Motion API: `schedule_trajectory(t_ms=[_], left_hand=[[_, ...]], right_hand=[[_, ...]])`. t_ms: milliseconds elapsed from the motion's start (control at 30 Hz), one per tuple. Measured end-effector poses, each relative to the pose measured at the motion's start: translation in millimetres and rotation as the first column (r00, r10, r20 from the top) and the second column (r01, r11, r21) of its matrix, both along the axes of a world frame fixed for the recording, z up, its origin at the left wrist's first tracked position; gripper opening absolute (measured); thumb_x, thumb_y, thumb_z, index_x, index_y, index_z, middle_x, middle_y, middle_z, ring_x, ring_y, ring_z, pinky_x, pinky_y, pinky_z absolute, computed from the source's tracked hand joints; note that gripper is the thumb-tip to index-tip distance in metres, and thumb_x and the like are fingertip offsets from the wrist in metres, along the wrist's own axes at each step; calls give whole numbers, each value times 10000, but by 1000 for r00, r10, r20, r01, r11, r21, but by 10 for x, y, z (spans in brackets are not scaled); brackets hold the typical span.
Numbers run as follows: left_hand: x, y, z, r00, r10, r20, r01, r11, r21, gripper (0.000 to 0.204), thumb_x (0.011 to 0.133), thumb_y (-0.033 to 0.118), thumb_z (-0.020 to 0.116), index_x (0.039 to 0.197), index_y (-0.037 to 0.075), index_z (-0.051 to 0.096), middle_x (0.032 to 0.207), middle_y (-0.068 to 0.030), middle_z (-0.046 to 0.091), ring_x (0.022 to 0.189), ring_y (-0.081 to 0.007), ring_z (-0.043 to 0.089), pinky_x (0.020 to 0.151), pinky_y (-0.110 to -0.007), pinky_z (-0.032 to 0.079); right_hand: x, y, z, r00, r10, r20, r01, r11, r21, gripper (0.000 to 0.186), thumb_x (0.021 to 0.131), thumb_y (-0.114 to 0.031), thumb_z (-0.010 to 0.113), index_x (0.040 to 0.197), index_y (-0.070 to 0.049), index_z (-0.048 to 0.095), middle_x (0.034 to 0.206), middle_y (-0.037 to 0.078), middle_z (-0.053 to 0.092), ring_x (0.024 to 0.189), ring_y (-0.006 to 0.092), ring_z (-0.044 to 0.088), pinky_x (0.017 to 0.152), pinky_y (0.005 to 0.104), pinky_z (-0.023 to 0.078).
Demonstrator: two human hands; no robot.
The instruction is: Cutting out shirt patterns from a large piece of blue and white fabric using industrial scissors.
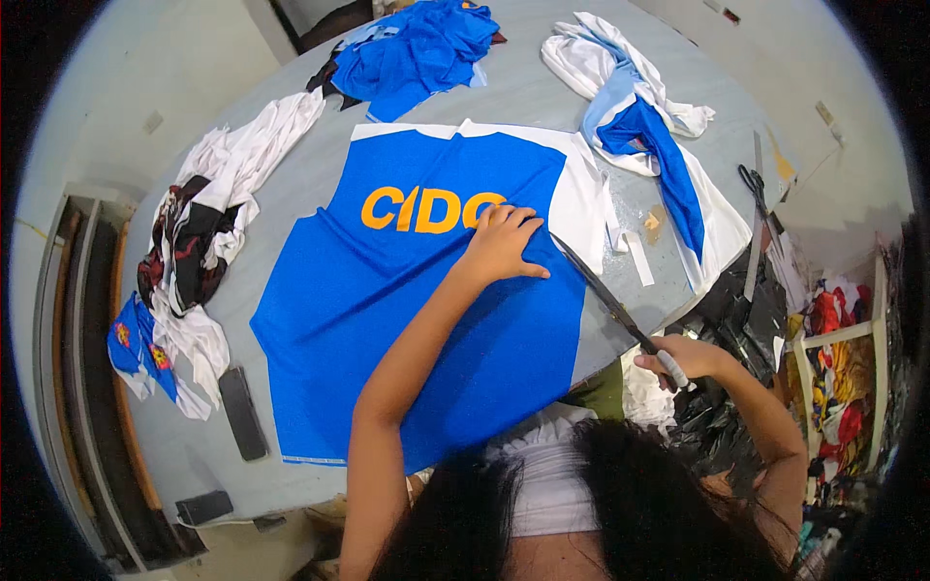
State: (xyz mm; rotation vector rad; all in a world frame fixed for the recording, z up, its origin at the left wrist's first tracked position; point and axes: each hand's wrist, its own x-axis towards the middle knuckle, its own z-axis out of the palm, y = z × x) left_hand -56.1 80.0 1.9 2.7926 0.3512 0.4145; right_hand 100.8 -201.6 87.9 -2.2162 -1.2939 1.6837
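Blue jersey panel (407, 320) with white sleeve edges and orange lettering lies flat at table centre on the grey table (320, 169). Left hand (504, 242) rests on it, fingers spread wide and flat, pressing the cloth down just at 3 o'clock of the lettering. Right hand (683, 358) is closed around the handle of long scissors (605, 295), blades running toward 11 o'clock along the panel's right edge, tip just beside the left hand.

The fabric looks thin, light, soft and slick; it likely slides and ripples, so flat palm pressure near the cut line seems the best hold, not a pinch.

Around:
- blue cloth pile (417, 48) at 12 o'clock
- white and blue pieces (639, 107) at 1 o'clock
- white, dark red and black scraps (208, 223) at 9 o'clock
- dark flat bar (242, 412) at 8 o'clock
- second pair of scissors (756, 189) at 3 o'clock, well apart
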Motion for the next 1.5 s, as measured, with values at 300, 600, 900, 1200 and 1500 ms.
schedule_trajectory(t_ms=[300, 600, 900, 1200, 1500], left_hand=[[39, 107, -38, 997, -30, -74, 27, 999, -38, 1012, 552, 671, 655, 1306, 50, 391, 1389, -128, 321, 1311, -299, 230, 1048, -531, 133], [-24, 247, -14, 994, -42, -96, 37, 997, -61, 977, 580, 657, 650, 1310, 59, 398, 1404, -118, 308, 1329, -281, 203, 1060, -525, 74], [-36, 295, -84, 999, -8, -51, 6, 999, -37, 1058, 526, 713, 636, 1334, 84, 368, 1409, -76, 311, 1330, -342, 167, 1034, -598, 49], [-72, 254, -79, 993, 32, -111, -34, 999, -9, 1078, 525, 729, 622, 1349, 92, 343, 1424, -66, 285, 1334, -342, 151, 997, -655, 24], [-46, 232, -127, 996, 51, -79, -53, 998, -24, 1121, 489, 780, 584, 1342, 91, 352, 1431, -61, 273, 1333, -352, 155, 968, -685, -20]], right_hand=[[-121, 163, 27, 995, 53, 80, -54, 999, 4, 675, 829, -618, 437, 889, 49, 520, 612, 86, 546, 548, 188, 568, 545, 306, 449], [-116, 266, -77, 996, -82, -19, 82, 997, 11, 592, 850, -579, 439, 797, 8, 483, 585, 75, 548, 526, 152, 582, 460, 263, 451], [-210, 328, -68, 989, -134, -61, 135, 991, 17, 578, 863, -579, 410, 716, -22, 464, 541, 61, 532, 493, 145, 574, 449, 257, 446], [-308, 251, -93, 973, -221, -60, 225, 972, 67, 534, 840, -552, 489, 766, -23, 488, 555, 25, 479, 453, 125, 538, 434, 256, 445], [-353, 202, -142, 971, -239, -10, 238, 966, 101, 536, 847, -529, 496, 805, 5, 515, 546, 41, 486, 456, 141, 540, 438, 273, 429]])
